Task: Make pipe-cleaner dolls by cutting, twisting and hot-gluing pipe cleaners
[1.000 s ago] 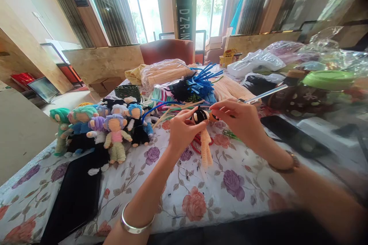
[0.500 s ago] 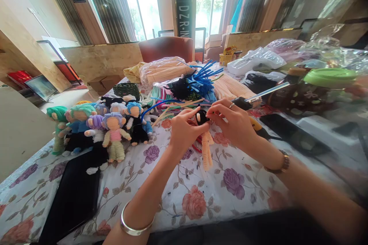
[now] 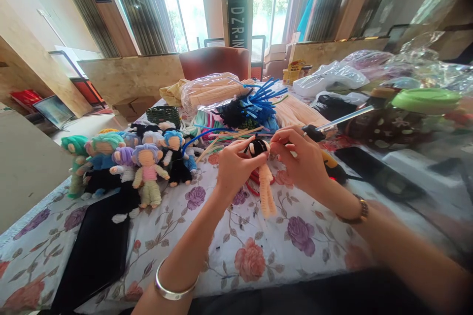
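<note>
A small doll [image 3: 266,189] with black hair and a peach body hangs over the flowered table. My left hand [image 3: 236,165] grips its head between thumb and fingers. Close to the right side of the head, my right hand [image 3: 295,155] has its thumb and fingers pinched together; what they hold is too small to make out. Red loops [image 3: 253,188] lie behind the doll. Behind my hands is a bundle of blue fuzzy stems [image 3: 264,101] beside a black one.
Finished dolls [image 3: 148,172] stand at the left behind a black tablet-like slab [image 3: 94,251]. A glue gun [image 3: 332,165], a dark phone [image 3: 377,172] and a green-lidded jar [image 3: 424,101] are at the right. Wrapped peach stems [image 3: 212,89] lie farther back.
My right hand has shifted slightly right, away from the doll's head. The doll has turned a little in my left hand, and more of its black hair shows.
</note>
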`<state>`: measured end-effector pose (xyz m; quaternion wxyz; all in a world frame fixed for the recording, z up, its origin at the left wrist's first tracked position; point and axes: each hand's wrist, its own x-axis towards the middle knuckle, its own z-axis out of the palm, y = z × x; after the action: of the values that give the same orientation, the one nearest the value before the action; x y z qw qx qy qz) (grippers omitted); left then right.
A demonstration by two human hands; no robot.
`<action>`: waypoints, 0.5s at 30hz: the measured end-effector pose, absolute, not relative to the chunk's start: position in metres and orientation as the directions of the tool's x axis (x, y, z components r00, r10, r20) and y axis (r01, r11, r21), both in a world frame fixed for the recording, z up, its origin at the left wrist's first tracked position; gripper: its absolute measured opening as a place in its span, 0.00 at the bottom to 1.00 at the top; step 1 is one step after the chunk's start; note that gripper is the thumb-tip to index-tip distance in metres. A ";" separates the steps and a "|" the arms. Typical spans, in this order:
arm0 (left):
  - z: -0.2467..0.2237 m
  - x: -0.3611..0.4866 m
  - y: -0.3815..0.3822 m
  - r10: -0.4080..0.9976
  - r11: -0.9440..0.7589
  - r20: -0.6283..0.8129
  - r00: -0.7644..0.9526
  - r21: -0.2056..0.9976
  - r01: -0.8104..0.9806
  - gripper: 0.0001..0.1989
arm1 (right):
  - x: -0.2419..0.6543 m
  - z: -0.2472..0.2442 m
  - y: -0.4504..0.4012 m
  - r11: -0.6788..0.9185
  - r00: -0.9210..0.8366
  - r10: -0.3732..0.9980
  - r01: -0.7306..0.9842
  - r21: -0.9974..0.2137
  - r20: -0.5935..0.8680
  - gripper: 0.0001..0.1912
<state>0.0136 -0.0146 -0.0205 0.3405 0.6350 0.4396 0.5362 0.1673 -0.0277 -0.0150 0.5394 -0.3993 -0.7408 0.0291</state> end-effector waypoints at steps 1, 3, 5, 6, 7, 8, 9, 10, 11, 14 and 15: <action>-0.020 0.013 -0.015 0.924 -0.381 0.381 0.042 0.902 0.204 0.23 | 0.167 -0.014 -0.028 0.668 -0.085 0.642 0.550 -0.501 0.762 0.03; -0.020 0.013 -0.015 0.924 -0.380 0.379 0.047 0.897 0.227 0.23 | 0.168 -0.012 -0.028 0.656 -0.075 0.662 0.541 -0.527 0.746 0.03; -0.019 0.014 -0.017 0.924 -0.380 0.380 0.047 0.892 0.247 0.23 | 0.170 -0.011 -0.027 0.660 -0.087 0.653 0.552 -0.510 0.752 0.03; -0.018 0.014 -0.017 0.923 -0.379 0.381 0.047 0.888 0.259 0.23 | 0.170 -0.010 -0.027 0.667 -0.099 0.640 0.564 -0.487 0.762 0.03; -0.018 0.014 -0.018 0.923 -0.378 0.381 0.045 0.884 0.274 0.23 | 0.171 -0.010 -0.026 0.674 -0.112 0.623 0.580 -0.458 0.774 0.03; -0.017 0.015 -0.018 0.923 -0.377 0.381 0.043 0.880 0.290 0.24 | 0.171 -0.010 -0.026 0.681 -0.126 0.603 0.596 -0.426 0.787 0.03; -0.017 0.015 -0.018 0.924 -0.375 0.381 0.043 0.875 0.305 0.25 | 0.172 -0.010 -0.025 0.687 -0.141 0.584 0.611 -0.394 0.799 0.04; -0.016 0.015 -0.019 0.924 -0.374 0.381 0.044 0.871 0.319 0.25 | 0.172 -0.010 -0.025 0.694 -0.157 0.565 0.622 -0.363 0.810 0.04; -0.016 0.015 -0.019 0.923 -0.374 0.381 0.045 0.867 0.328 0.26 | 0.172 -0.010 -0.025 0.703 -0.175 0.546 0.628 -0.334 0.819 0.04; -0.016 0.016 -0.020 0.922 -0.377 0.386 0.043 0.863 0.337 0.26 | 0.173 -0.012 -0.024 0.724 -0.220 0.498 0.637 -0.263 0.839 0.06; -0.016 0.016 -0.020 0.920 -0.379 0.389 0.041 0.861 0.340 0.26 | 0.173 -0.013 -0.023 0.728 -0.231 0.483 0.642 -0.241 0.845 0.07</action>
<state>0.0155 -0.0196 -0.0162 0.2889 0.6613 0.4764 0.5023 0.1731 -0.0234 -0.0126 0.5048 -0.3601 -0.7806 -0.0786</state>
